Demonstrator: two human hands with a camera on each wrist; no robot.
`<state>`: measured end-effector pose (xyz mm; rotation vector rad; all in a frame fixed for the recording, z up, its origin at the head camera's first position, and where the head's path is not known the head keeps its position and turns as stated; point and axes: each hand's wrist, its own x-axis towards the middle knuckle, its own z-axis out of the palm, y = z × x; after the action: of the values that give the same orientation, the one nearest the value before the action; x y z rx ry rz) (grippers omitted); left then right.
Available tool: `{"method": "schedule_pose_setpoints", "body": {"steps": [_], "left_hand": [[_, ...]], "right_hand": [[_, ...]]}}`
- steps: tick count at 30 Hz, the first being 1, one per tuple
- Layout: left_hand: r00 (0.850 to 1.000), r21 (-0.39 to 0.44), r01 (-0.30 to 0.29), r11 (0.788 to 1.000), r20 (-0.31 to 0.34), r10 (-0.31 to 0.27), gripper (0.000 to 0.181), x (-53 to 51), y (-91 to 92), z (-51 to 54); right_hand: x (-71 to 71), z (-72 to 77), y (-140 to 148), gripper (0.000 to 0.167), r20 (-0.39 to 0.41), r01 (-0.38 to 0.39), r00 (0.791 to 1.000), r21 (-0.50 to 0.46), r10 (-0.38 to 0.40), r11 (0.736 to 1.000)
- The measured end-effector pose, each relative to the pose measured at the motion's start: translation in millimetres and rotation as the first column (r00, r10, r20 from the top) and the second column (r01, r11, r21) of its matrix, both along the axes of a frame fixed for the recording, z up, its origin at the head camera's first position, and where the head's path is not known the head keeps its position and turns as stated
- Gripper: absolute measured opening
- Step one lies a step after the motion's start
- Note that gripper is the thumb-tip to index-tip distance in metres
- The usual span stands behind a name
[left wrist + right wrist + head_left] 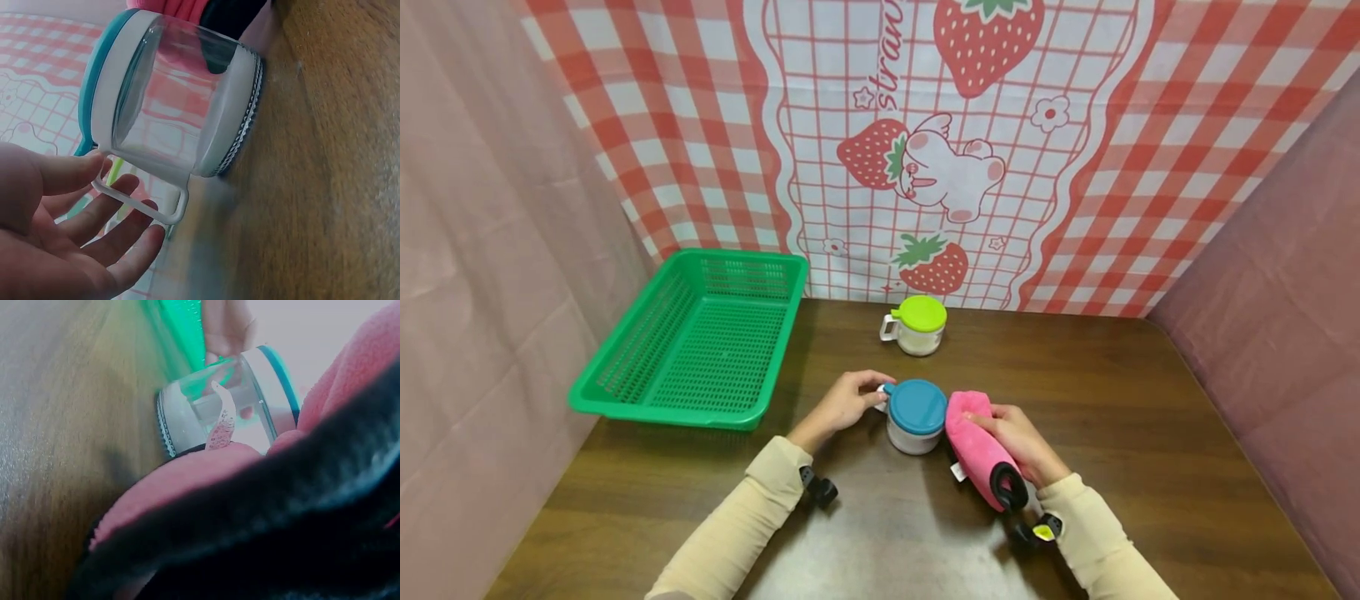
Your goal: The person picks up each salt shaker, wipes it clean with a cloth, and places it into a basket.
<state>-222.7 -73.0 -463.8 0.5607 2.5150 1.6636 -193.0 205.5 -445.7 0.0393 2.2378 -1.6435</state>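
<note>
A clear jar with a blue lid (917, 407) and white handle stands upright on the table. My left hand (842, 404) is at its left side. In the left wrist view, the thumb and fingers of that hand (81, 231) pinch the top of the white handle (147, 209). My right hand (1018, 443) grips a soft pink item (981, 450) with a black-edged opening and a small white tag, close against the jar's right side. In the right wrist view the black edging (250, 519) and pink fabric fill the foreground, hiding most of the right hand.
Behind the blue-lidded jar stands a smaller jar with a lime-green lid (922, 314), its handle to the left. A green plastic basket (763, 404) sits at the table's left. A checked strawberry cloth (700, 125) hangs behind, with pinkish curtains at both sides.
</note>
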Motion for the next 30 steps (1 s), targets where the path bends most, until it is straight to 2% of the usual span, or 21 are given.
{"method": "schedule_pose_setpoints", "body": {"steps": [6, 8, 17, 27, 30], "left_hand": [[0.999, 0.03, -0.008, 1.0, 0.054, 0.006, 0.025, -0.3, 0.2, -1.6], [0.999, 0.032, -0.006, 0.999, 0.054, 0.005, 0.025, -0.1, 0.3, -2.2], [0.997, 0.051, 0.011, 0.999, 0.079, -0.015, 0.026, 0.5, -0.5, -2.5], [0.989, 0.068, 0.021, 0.997, 0.148, -0.031, 0.024, -0.7, 0.2, 0.0], [0.988, 0.072, 0.023, 0.997, 0.148, -0.034, 0.025, -1.5, 1.8, -0.9]], "right_hand": [[5.2, 3.5, 5, 0.032, 0.037, -0.001, 0.999, -0.003, 0.001, 1.0], [6.9, 2.4, 6, 0.029, 0.042, -0.01, 0.999, -0.006, 0.01, 1.0], [12.7, -4.1, 0, 0.017, 0.031, -0.105, 0.994, -0.054, 0.107, 0.993], [10.8, -1.6, -3, 0.02, 0.002, -0.073, 0.997, 0.028, 0.073, 0.997], [10.6, -0.8, -2, 0.021, 0.006, -0.076, 0.997, 0.035, 0.075, 0.997]]}}
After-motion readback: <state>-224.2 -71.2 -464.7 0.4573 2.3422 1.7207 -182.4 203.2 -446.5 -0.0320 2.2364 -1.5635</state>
